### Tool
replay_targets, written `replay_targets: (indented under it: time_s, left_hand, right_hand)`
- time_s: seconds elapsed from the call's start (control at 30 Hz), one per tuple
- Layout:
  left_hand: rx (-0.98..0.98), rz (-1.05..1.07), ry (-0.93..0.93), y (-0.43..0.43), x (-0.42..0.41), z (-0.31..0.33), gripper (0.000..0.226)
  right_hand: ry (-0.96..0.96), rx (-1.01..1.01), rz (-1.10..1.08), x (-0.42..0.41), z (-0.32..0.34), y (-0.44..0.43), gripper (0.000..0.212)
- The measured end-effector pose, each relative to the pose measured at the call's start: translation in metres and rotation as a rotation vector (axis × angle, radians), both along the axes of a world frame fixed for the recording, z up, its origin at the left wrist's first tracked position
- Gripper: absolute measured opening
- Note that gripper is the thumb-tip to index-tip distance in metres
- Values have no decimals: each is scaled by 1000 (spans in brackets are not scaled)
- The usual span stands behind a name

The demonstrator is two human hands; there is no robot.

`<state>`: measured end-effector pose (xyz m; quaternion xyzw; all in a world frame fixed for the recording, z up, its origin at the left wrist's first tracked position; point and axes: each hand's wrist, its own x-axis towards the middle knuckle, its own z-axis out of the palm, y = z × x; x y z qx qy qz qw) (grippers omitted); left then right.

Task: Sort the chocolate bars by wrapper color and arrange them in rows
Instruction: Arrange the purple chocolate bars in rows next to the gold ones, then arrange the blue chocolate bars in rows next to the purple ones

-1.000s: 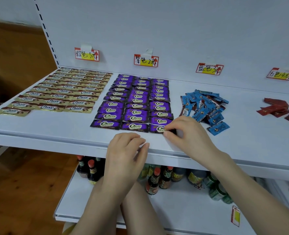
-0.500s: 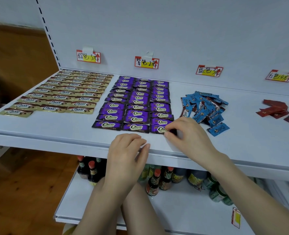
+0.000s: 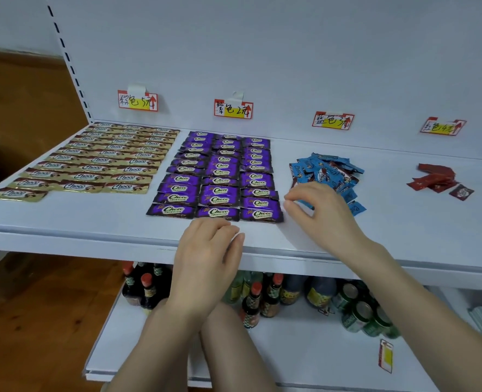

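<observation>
White shelf (image 3: 64,219) holds purple bars (image 3: 220,190), blue pile (image 3: 326,168).

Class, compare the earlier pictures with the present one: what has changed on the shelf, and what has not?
The right hand let go of the front-right purple bar and drew right, towards the blue pile. The left hand stayed resting at the front of the shelf; nothing else shifted.

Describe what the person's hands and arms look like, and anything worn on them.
The left hand and right hand wear no gloves, and no ring, watch or bracelet is visible on fingers or wrists. Both arms are bare as far as the view shows: no sleeves.
</observation>
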<state>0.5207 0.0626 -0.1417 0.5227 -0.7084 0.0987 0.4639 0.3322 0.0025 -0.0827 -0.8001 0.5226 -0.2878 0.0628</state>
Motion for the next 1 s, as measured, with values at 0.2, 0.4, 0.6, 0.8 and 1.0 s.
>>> replay_targets:
  time_s: [0.2, 0.4, 0.6, 0.8, 1.0]
  left_hand:
    - [-7, -121, -97, -12, -27, 23, 27]
    - [107, -207, -164, -36, -89, 36, 35]
    - [515, -142, -229, -76, -141, 46, 75]
    - [719, 52, -267, -116, -175, 42, 113]
    - [777, 99, -264, -138, -178, 36, 107]
  right_hand:
    - [72, -3, -99, -35, 10, -13, 21]
    - [46, 61, -203, -94, 7, -17, 25]
    - [4, 144, -266, -146, 11, -52, 30]
    - [-31, 209, -156, -139, 18, -122, 38]
    - [95, 272, -17, -119, 3, -154, 30]
